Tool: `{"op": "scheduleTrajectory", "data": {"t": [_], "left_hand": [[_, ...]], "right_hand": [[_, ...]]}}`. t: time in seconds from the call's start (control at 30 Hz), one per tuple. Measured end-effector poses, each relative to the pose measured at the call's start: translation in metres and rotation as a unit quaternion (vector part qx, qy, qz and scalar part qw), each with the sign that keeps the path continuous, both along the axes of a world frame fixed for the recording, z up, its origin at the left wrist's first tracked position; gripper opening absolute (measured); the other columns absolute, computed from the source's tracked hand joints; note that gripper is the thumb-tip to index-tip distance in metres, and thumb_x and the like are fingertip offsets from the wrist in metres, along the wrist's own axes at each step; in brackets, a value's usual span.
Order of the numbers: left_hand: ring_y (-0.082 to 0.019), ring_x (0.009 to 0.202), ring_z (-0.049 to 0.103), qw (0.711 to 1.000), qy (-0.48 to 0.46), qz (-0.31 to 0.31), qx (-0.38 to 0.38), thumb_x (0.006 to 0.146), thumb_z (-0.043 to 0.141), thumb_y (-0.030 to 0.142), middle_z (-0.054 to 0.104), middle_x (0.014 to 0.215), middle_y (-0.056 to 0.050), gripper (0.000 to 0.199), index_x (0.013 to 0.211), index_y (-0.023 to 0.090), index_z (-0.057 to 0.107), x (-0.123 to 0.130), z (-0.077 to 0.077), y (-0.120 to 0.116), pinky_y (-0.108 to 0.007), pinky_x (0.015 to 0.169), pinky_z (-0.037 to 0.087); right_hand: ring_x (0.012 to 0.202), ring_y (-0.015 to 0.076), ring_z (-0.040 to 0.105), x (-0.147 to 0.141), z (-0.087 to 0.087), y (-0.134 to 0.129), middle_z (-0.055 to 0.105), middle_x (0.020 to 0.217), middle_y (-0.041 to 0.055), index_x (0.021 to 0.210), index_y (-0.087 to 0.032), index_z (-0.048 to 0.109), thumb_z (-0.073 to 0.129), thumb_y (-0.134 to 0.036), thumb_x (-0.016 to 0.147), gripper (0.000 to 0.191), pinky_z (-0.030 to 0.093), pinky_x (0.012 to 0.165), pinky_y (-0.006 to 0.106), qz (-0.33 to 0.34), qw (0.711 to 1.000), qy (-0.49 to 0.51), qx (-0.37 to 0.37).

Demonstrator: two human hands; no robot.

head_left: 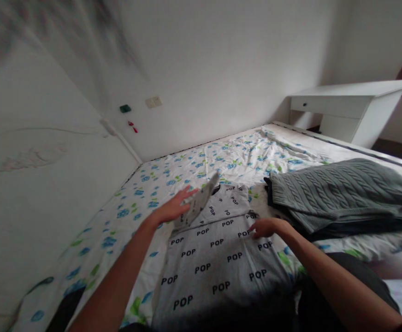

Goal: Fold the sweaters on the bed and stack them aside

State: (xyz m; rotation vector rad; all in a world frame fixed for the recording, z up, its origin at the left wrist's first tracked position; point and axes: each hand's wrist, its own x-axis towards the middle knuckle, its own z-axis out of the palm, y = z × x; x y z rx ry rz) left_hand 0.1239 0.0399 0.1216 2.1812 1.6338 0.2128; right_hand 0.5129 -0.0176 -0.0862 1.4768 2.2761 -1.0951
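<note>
A grey shirt (208, 256) printed with "POP" lies flat on the bed, its dark collar at the far end. At its upper left, a loose flap of the same cloth (203, 198) stands up in the air, tilted and slightly blurred. Beside that flap is my left hand (175, 207), fingers stretched out and apart; part of the cloth overlaps the fingertips. My right hand (267, 227) rests at the shirt's right edge, fingers loosely bent and touching the fabric without a visible grip. The near end of the shirt falls into dark shadow.
A pile of folded clothes with a grey cable-knit sweater (342, 191) on top lies to the right. Underneath everything is a white sheet with blue flowers (173, 177). Walls border the bed at the left and back. A white desk (346, 103) stands at the far right.
</note>
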Motion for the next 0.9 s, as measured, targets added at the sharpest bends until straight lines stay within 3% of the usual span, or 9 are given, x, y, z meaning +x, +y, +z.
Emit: {"op": "scheduleTrajectory", "data": {"t": [0.07,0.17,0.23,0.3,0.5,0.6,0.7,0.8,0.9], "left_hand": [[-0.045,0.179,0.036,0.996,0.052,-0.052,-0.056,0.087,0.075,0.035,0.046,0.191,-0.006,0.078,0.164,0.026,0.073,-0.012,-0.064,-0.018,-0.056,0.148,0.028],[-0.046,0.174,0.045,0.986,0.121,0.021,-0.113,0.080,0.074,0.035,0.053,0.185,-0.016,0.079,0.158,0.018,0.077,-0.067,-0.153,-0.041,-0.058,0.147,0.032],[-0.042,0.172,0.050,0.985,0.118,0.067,-0.106,0.079,0.072,0.035,0.058,0.181,-0.017,0.082,0.159,0.016,0.074,-0.108,-0.194,-0.051,-0.054,0.146,0.035],[-0.040,0.167,0.057,0.987,0.098,0.103,-0.081,0.078,0.072,0.035,0.067,0.174,-0.017,0.083,0.160,0.018,0.072,-0.140,-0.217,-0.052,-0.053,0.144,0.039],[-0.039,0.152,0.071,0.974,0.116,0.192,-0.014,0.087,0.069,0.037,0.079,0.156,-0.020,0.076,0.161,0.017,0.065,-0.160,-0.223,-0.016,-0.049,0.127,0.056],[-0.037,0.139,0.079,0.973,0.136,0.188,-0.005,0.090,0.068,0.035,0.085,0.143,-0.015,0.058,0.147,0.024,0.072,-0.155,-0.223,0.000,-0.042,0.112,0.062],[-0.036,0.123,0.083,0.971,0.153,0.181,-0.011,0.093,0.065,0.034,0.090,0.126,-0.011,0.031,0.122,0.028,0.076,-0.156,-0.227,0.004,-0.039,0.097,0.062],[-0.035,0.111,0.084,0.969,0.155,0.193,-0.010,0.096,0.063,0.038,0.090,0.110,-0.008,0.016,0.105,0.029,0.073,-0.160,-0.229,0.005,-0.036,0.085,0.056],[-0.032,0.104,0.084,0.963,0.138,0.230,-0.013,0.094,0.064,0.037,0.088,0.098,-0.004,0.009,0.094,0.030,0.070,-0.167,-0.229,0.009,-0.033,0.078,0.051]], "right_hand": [[0.137,0.0346,0.079,0.001,-0.002,0.001,0.083,0.149,0.0141,0.151,-0.023,0.084,0.078,-0.036,0.099,0.054,0.060,0.116,0.042,-0.007,1.000,-0.010,0.000],[0.126,0.0346,0.082,0.003,-0.007,0.006,0.088,0.135,0.0129,0.136,-0.022,0.090,0.079,-0.033,0.096,0.043,0.062,0.110,0.042,-0.011,0.999,-0.028,-0.014],[0.121,0.0340,0.083,0.004,-0.011,0.012,0.089,0.128,0.0122,0.131,-0.021,0.092,0.079,-0.033,0.096,0.039,0.063,0.106,0.041,-0.014,0.999,-0.027,-0.017],[0.122,0.0339,0.082,0.005,-0.014,0.021,0.089,0.129,0.0123,0.131,-0.021,0.092,0.080,-0.034,0.096,0.039,0.063,0.106,0.040,-0.037,0.999,-0.015,0.000],[0.131,0.0303,0.080,0.002,-0.022,0.050,0.083,0.147,0.0171,0.151,-0.018,0.082,0.073,-0.028,0.104,0.048,0.061,0.112,0.036,-0.141,0.985,0.023,0.094],[0.091,0.0236,0.083,-0.009,-0.029,0.063,0.089,0.108,0.0099,0.143,-0.020,0.085,0.076,-0.031,0.103,0.043,0.065,0.083,0.030,-0.210,0.974,0.051,0.067],[0.062,0.0160,0.066,-0.022,-0.039,0.074,0.071,0.065,-0.0011,0.115,-0.020,0.091,0.076,-0.032,0.102,0.023,0.053,0.062,0.024,-0.256,0.964,0.063,0.026],[0.056,0.0142,0.057,-0.031,-0.049,0.083,0.056,0.054,-0.0039,0.100,-0.019,0.089,0.071,-0.028,0.104,0.021,0.045,0.056,0.023,-0.297,0.950,0.092,0.024],[0.059,0.0162,0.060,-0.032,-0.052,0.091,0.060,0.056,-0.0021,0.096,-0.018,0.088,0.072,-0.027,0.103,0.020,0.046,0.058,0.024,-0.301,0.946,0.107,0.044]]}}
